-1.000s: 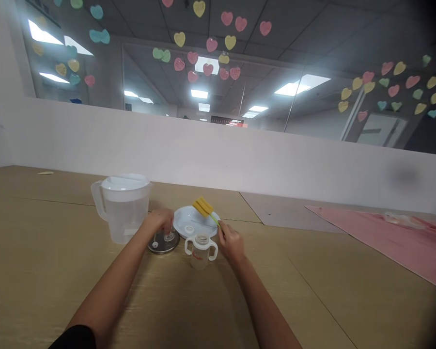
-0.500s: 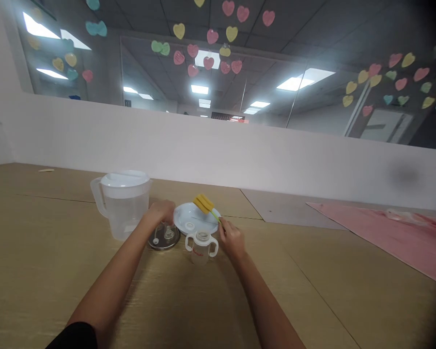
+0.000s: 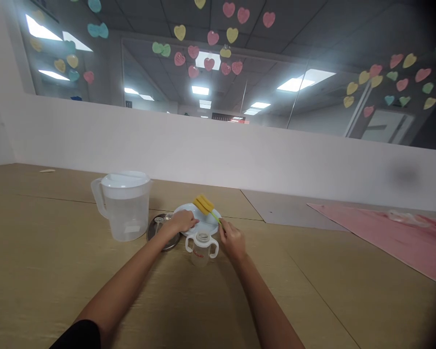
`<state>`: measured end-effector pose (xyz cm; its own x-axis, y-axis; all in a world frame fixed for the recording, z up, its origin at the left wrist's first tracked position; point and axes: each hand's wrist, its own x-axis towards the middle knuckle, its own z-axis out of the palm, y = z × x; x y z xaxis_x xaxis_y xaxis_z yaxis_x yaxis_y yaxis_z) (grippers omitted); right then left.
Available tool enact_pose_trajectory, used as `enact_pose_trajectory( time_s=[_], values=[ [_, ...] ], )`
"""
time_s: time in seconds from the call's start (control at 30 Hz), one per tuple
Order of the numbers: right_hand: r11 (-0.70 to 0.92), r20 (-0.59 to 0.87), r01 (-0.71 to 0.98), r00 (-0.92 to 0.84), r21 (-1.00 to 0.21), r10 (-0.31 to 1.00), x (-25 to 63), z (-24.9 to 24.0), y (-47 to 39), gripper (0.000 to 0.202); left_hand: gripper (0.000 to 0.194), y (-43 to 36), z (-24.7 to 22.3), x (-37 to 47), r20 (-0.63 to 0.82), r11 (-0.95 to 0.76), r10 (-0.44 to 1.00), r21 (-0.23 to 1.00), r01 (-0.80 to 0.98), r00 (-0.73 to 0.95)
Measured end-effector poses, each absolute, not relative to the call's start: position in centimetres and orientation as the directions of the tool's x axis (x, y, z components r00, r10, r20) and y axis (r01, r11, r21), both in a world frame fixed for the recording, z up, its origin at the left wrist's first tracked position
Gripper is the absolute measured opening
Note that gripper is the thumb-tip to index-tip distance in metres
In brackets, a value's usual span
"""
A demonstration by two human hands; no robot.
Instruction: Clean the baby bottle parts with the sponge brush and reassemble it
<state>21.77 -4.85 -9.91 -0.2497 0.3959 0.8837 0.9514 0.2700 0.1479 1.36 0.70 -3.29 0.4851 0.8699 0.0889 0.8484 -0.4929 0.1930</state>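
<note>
My right hand [image 3: 232, 238] is closed around the green handle of a bottle brush [image 3: 203, 204], whose yellow sponge head tilts up over a pale plate [image 3: 213, 228]. My left hand [image 3: 182, 221] reaches over the left part of this plate, fingers drawn together; what they hold, if anything, is hidden. Just in front of the plate stands a clear baby bottle [image 3: 200, 252], upright and uncapped, with two white side handles. Left of it, partly under my left wrist, lies a round metal tray [image 3: 152, 233] with small clear and white bottle parts on it.
A lidded translucent pitcher [image 3: 127, 213] stands left of the metal tray, its handle to the left. A pink sheet [image 3: 392, 237] covers the table's right side, with crumpled clear plastic [image 3: 407, 218] on it. A white wall [image 3: 218, 150] under a window closes off the back.
My left hand has moved right, from above the metal tray to the plate. It now covers the spot where a small white piece lay on the plate. The right hand and brush stay put.
</note>
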Motion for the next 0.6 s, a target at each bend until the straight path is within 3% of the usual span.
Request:
enact_pose_trajectory(
  time_s=[0.33, 0.5, 0.6],
  values=[
    [0.257, 0.888, 0.957, -0.234, 0.138, 0.396, 21.7, -10.0, -4.9, 0.026, 0.019, 1.7, -4.4, 1.8, 0.078, -0.447, 0.892, 0.293, 0.845, 0.445],
    [0.255, 0.889, 0.959, -0.222, 0.125, 0.399, 21.6, -9.8, -5.0, 0.028, 0.027, 2.0, -2.1, 0.5, 0.228, -0.574, 0.817, 0.393, 0.718, 0.529],
    [0.262, 0.896, 0.959, -0.210, 0.110, 0.392, 21.5, -9.8, -5.0, 0.029, 0.027, 1.8, -0.7, -0.4, 0.303, -0.628, 0.767, 0.534, 0.566, 0.565]
  ],
)
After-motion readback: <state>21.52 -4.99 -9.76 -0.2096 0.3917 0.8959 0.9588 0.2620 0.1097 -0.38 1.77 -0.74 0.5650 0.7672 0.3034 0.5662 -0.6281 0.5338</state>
